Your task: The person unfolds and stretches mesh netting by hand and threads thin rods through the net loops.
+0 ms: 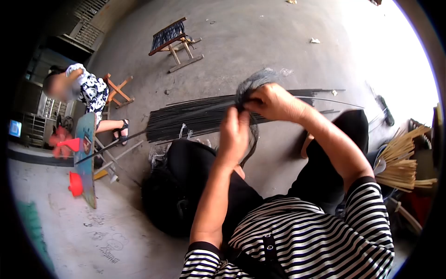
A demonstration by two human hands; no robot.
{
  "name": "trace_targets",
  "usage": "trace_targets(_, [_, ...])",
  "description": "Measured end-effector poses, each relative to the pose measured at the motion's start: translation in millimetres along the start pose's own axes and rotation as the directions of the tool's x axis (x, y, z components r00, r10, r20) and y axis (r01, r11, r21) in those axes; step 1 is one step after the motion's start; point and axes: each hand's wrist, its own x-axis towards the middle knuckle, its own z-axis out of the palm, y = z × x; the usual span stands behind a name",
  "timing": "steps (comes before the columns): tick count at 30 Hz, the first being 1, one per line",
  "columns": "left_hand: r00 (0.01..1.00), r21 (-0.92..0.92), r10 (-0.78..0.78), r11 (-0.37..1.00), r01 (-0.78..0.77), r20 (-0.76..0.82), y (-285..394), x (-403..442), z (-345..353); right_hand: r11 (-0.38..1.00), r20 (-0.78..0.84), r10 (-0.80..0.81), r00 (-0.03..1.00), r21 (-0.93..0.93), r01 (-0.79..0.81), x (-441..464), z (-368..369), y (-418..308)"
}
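Both of my hands meet in front of me, above the floor. My right hand (276, 103) is closed with fingers pinched on a tuft of dark grey, hair-like strands (256, 81), which fans out above the fingers. My left hand (233, 136) comes up from below, its fingers pinched at the base of the same tuft. A dark loose end of strands (254, 142) hangs below the hands. A long thin rod (330, 100) runs out to the right behind my right hand. Beneath lies a wide layer of long black thin rods (186, 120).
A folding stool (169, 37) stands farther off. At left, a person (93, 95) sits near a tilted small table (87, 174) with red objects (75, 183). Pale wooden sticks (399, 160) stand bundled at right. My knees (204, 167) flank the black rods' near side.
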Motion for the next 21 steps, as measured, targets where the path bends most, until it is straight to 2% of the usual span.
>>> trace_targets(1, [0.999,0.037,-0.028,0.999,0.027,0.016,11,2,-18,0.995,-0.060,-0.081,0.995,0.048,0.084,2,-4,1])
trace_targets(2, [1.000,0.213,-0.009,0.977,0.003,0.024,32,3,-38,0.980,-0.128,-0.160,0.979,0.094,0.173,4,-5,0])
trace_targets(3, [1.000,0.384,0.009,0.923,-0.019,0.028,57,3,-57,0.978,-0.139,-0.192,0.971,0.054,0.201,6,-4,-5])
trace_targets(5, [0.988,0.437,-0.068,0.891,0.122,-0.136,109,15,-81,0.964,-0.164,-0.263,0.951,-0.007,0.265,10,2,-20])
trace_targets(6, [0.992,0.564,0.079,0.826,-0.008,-0.102,101,26,-82,0.955,-0.133,-0.283,0.950,-0.130,0.267,9,1,-29])
trace_targets(7, [0.973,0.671,0.223,0.729,-0.131,-0.052,89,40,-80,0.945,-0.113,-0.304,0.946,-0.164,0.284,8,3,-33])
trace_targets(8, [1.000,0.588,-0.013,0.808,0.023,-0.022,81,46,-75,0.933,-0.092,-0.323,0.942,-0.199,0.301,6,3,-36])
trace_targets(9, [0.964,0.183,-0.222,0.964,0.194,0.146,82,53,-72,0.918,-0.074,-0.342,0.937,-0.238,0.316,6,2,-36])
trace_targets(11, [0.947,-0.187,0.004,0.981,0.059,0.322,66,65,-59,0.928,-0.179,-0.350,0.920,-0.204,0.313,6,6,-34])
trace_targets(13, [0.966,-0.232,-0.040,0.967,0.101,0.254,71,68,-56,0.947,-0.249,-0.313,0.916,-0.154,0.282,5,6,-31])
trace_targets(15, [0.990,-0.289,-0.054,0.953,0.091,0.132,77,74,-51,0.950,-0.190,-0.295,0.936,-0.161,0.267,4,5,-30])
trace_targets(17, [0.978,-0.586,-0.086,0.789,0.183,0.189,77,77,-61,0.953,-0.135,-0.271,0.953,-0.174,0.246,1,4,-27])
trace_targets(18, [0.974,-0.705,-0.105,0.676,0.217,0.199,78,81,-64,0.928,-0.047,-0.300,0.953,-0.244,0.280,0,8,-23])
trace_targets(21, [0.975,-0.717,-0.114,0.663,0.216,0.189,85,83,-70,0.928,-0.014,-0.292,0.956,-0.247,0.279,-2,14,-20])
